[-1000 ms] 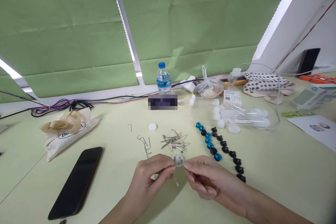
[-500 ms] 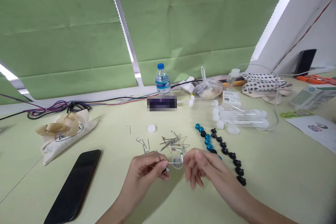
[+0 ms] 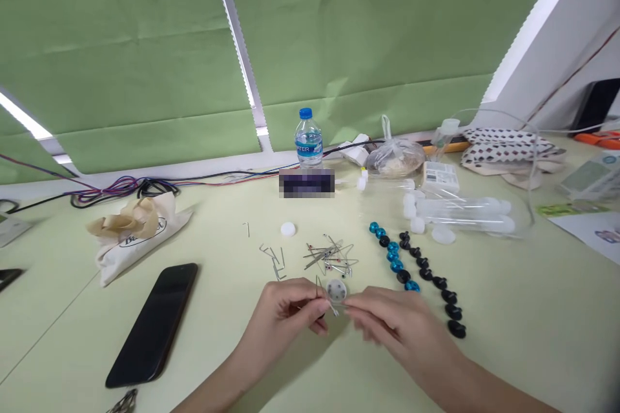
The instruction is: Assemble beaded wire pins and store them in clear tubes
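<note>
My left hand [image 3: 295, 313] is closed, pinching thin metal pieces between thumb and fingers. One bent wire [image 3: 318, 284] sticks up from it, and a short shiny tip [image 3: 335, 312] points out past the thumb. My right hand [image 3: 387, 319] is closed too, its thumb and fingertips at the free end of a thin L-shaped hex key that runs across from the left hand; most of the key is hidden. Just beyond my fingertips lies a small round white cap [image 3: 336, 291] with small dark bits in it. Behind that is a loose pile of thin metal rods [image 3: 329, 255].
Several hex keys [image 3: 275, 261] lie left of the pile, near a white cap [image 3: 288, 229]. Rows of blue [image 3: 396, 265] and black [image 3: 440, 282] thumb screws stretch to the right. A phone [image 3: 152, 326], cloth pouch [image 3: 135, 239], water bottle [image 3: 309, 145] and clear tubes [image 3: 465, 213] surround them.
My right hand has moved in from open, loose fingers to a pinch at the hex key's end. The left hand keeps its hold. The view has shifted slightly left.
</note>
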The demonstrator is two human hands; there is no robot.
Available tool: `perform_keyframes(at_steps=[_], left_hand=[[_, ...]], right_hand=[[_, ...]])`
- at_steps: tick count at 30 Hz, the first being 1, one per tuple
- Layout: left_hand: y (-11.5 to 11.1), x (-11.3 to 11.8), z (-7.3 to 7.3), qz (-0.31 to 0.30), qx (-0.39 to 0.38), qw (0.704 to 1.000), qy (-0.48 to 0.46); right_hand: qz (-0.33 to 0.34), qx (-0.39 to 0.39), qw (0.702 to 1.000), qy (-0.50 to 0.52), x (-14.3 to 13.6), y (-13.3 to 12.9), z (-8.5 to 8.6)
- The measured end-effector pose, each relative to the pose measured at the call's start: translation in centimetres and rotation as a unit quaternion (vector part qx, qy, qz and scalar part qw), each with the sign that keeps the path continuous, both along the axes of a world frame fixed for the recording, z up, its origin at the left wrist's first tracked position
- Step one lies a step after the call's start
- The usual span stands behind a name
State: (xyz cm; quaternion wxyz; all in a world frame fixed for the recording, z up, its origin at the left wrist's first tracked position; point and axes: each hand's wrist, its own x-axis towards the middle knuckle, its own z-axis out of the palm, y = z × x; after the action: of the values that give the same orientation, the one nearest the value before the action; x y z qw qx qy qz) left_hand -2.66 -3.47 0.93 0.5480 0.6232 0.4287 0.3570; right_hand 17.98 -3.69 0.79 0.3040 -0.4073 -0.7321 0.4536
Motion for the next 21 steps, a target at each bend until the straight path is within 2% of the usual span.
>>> perform_keyframes(at_steps=[1,2,3,5,8,10,11,12,14,16,17,19,20,21], left_hand=[[0.0,0.0,-0.1,0.012,-0.007,1.0,-0.016],[-0.1,0.0,-0.1,0.028,0.003,0.999,-0.022],[-0.1,0.0,-0.2,0.043,0.027,0.999,-0.018],[-0.4,0.0,-0.3,0.059,0.108,0.992,0.016],[-0.7,-0.2,-0.6,0.031,0.269,0.959,0.084],[-0.9,-0.2,-0.9,0.007,0.357,0.927,0.112],[-0.9,-0.1,-1.0,0.002,0.384,0.915,0.122],[-0.9,-0.1,-1.1,-0.001,0.395,0.909,0.131],[-0.8,0.1,-1.0,-0.002,0.356,0.924,0.14],[-0.6,0.3,-0.8,-0.001,0.232,0.966,0.113],[-0.5,0.5,-0.6,-0.004,0.147,0.986,0.08],[-0.4,0.6,-0.3,-0.014,-0.01,1.0,-0.004],[-0.3,0.6,-0.2,-0.019,-0.059,0.997,-0.036],[-0.3,0.6,-0.1,-0.018,-0.077,0.995,-0.053]], right_hand=[[-0.011,0.052,0.999,0.005,0.0,-0.1,0.1],[-0.024,0.065,0.997,0.027,-0.1,-0.1,0.1],[-0.041,0.038,0.996,0.064,-0.1,0.0,0.2],[-0.058,-0.11,0.982,0.144,-0.1,0.2,0.2],[0.009,-0.375,0.908,0.187,-0.1,0.7,-0.1],[0.064,-0.454,0.87,0.18,0.0,0.9,-0.3],[0.078,-0.457,0.869,0.175,-0.1,0.9,-0.4],[0.084,-0.438,0.88,0.165,-0.1,0.9,-0.4],[0.077,-0.332,0.934,0.109,-0.2,0.7,-0.4],[0.038,-0.126,0.991,0.014,-0.2,0.4,-0.4],[0.014,-0.011,0.999,-0.029,-0.2,0.3,-0.5],[-0.014,0.157,0.985,-0.068,-0.1,0.1,-0.7],[-0.017,0.187,0.98,-0.065,0.0,0.0,-0.8],[-0.02,0.178,0.983,-0.05,0.0,0.0,-0.8]])
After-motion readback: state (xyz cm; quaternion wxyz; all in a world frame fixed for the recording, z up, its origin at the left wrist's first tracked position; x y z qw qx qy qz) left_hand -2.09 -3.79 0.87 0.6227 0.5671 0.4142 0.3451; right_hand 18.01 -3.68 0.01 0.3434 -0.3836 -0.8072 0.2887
